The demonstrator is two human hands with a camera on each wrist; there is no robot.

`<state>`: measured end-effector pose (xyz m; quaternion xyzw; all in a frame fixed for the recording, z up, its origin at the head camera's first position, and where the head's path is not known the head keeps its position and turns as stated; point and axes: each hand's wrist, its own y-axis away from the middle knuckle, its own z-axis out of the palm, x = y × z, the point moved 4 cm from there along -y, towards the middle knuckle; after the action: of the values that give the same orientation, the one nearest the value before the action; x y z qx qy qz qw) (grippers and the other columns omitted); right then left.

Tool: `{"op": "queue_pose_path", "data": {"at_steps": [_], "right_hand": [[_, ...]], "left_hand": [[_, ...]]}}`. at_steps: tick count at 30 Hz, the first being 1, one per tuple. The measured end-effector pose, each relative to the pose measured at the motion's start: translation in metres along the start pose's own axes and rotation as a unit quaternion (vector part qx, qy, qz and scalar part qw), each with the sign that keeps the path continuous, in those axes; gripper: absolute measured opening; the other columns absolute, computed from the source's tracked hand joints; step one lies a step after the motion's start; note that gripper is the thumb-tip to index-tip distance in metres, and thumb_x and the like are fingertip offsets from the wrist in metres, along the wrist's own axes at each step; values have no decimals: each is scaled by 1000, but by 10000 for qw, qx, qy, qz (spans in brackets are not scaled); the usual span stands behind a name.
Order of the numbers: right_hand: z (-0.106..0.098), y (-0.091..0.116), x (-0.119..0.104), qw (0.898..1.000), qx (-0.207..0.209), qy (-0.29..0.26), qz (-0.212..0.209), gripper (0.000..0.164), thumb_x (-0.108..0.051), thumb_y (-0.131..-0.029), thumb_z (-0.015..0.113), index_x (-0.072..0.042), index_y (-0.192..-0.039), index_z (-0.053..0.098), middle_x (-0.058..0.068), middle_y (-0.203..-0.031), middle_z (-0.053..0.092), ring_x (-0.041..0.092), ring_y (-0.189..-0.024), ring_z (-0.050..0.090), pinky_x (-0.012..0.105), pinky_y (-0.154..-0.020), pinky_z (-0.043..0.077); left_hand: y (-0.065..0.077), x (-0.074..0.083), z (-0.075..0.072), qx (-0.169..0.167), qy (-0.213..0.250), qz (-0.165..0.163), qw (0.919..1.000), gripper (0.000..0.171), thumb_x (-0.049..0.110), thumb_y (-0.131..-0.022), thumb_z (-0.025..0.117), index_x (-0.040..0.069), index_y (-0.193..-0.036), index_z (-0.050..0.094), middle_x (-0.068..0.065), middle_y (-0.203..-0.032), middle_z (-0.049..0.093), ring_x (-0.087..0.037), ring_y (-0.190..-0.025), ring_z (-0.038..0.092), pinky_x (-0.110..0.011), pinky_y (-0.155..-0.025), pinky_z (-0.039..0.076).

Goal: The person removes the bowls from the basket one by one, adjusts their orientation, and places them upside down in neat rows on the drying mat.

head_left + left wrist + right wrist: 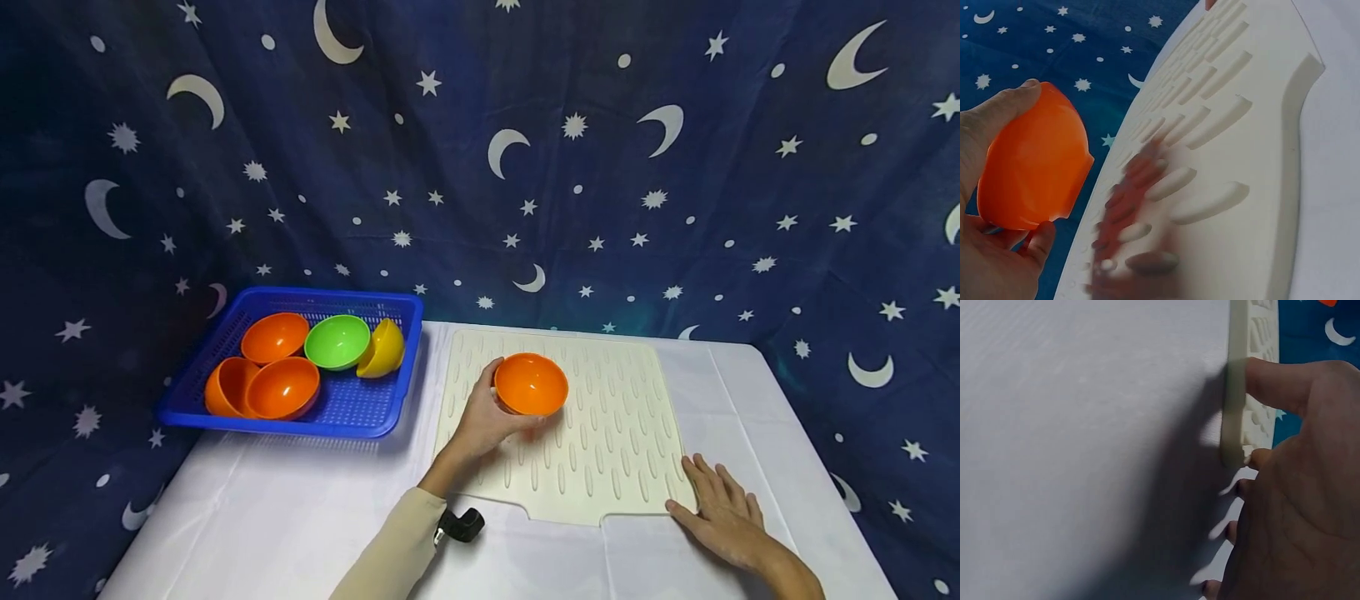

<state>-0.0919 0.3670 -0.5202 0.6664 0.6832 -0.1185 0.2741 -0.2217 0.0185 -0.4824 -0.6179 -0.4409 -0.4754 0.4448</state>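
Note:
My left hand (pixel 486 421) grips an orange bowl (pixel 531 383) by its side, thumb and fingers around it. In the left wrist view the bowl (pixel 1038 162) is held above the cream ridged drying mat (pixel 1235 156), casting a reddish reflection or shadow on it. The mat (pixel 600 492) lies on the white-covered table. Over the mat's near right corner rests my right hand (pixel 723 517), its fingers spread and straight. In the right wrist view the thumb of that hand (pixel 1297 487) touches the mat's edge (pixel 1235 412).
At the left stands a blue basket (pixel 375 421) with several bowls inside: orange bowls (pixel 283 388), a green bowl (pixel 337 342) and a tilted yellow bowl (pixel 384 350). A dark blue curtain (pixel 465 108) with moons and stars hangs behind the table (pixel 247 517).

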Motion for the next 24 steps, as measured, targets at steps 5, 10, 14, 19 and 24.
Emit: {"op": "queue_pose_path", "data": {"at_steps": [5, 10, 14, 19, 24], "right_hand": [[-3, -2, -3, 10000, -50, 16, 81, 89, -50, -97, 60, 6, -155, 22, 35, -157, 11, 62, -138, -1, 84, -95, -9], [-7, -3, -7, 9997, -230, 37, 117, 90, -49, -96, 62, 7, -154, 22, 36, -156, 9, 63, -137, -1, 84, -95, -7], [-16, -4, -10, 9998, -113, 168, -23, 89, -47, -93, 67, 8, -151, 27, 37, -154, 19, 65, -134, 11, 85, -95, 8], [-38, -13, -18, 9992, 317, 263, 14, 84, -49, -96, 64, 12, -146, 34, 40, -146, 31, 61, -129, 25, 81, -94, 24], [-44, -34, -47, 9947, 885, -506, -119, 67, -42, -103, 57, 4, -148, 40, 34, -148, 33, 52, -134, 25, 74, -98, 26]], "left_hand": [[-4, 1, 9, -80, -35, -23, 10000, 107, 17, -72, 93, 3, -156, 29, -15, -145, 47, -33, -123, 55, -48, -101, 48], [-6, 2, 17, -106, -49, -43, 9999, 107, 18, -71, 93, 2, -155, 30, -14, -144, 49, -31, -124, 55, -47, -101, 47], [-9, 3, 23, -123, -314, -113, 9994, 107, 25, -69, 94, 4, -154, 32, -11, -142, 46, -28, -123, 54, -46, -100, 48], [-13, 4, 31, -249, -488, -237, 9982, 107, 27, -69, 95, 9, -154, 33, -7, -138, 42, -25, -122, 52, -44, -101, 47], [-16, 4, 38, -316, -614, -136, 9975, 106, 26, -69, 95, 10, -154, 34, -6, -136, 41, -24, -122, 52, -41, -101, 47]]}}
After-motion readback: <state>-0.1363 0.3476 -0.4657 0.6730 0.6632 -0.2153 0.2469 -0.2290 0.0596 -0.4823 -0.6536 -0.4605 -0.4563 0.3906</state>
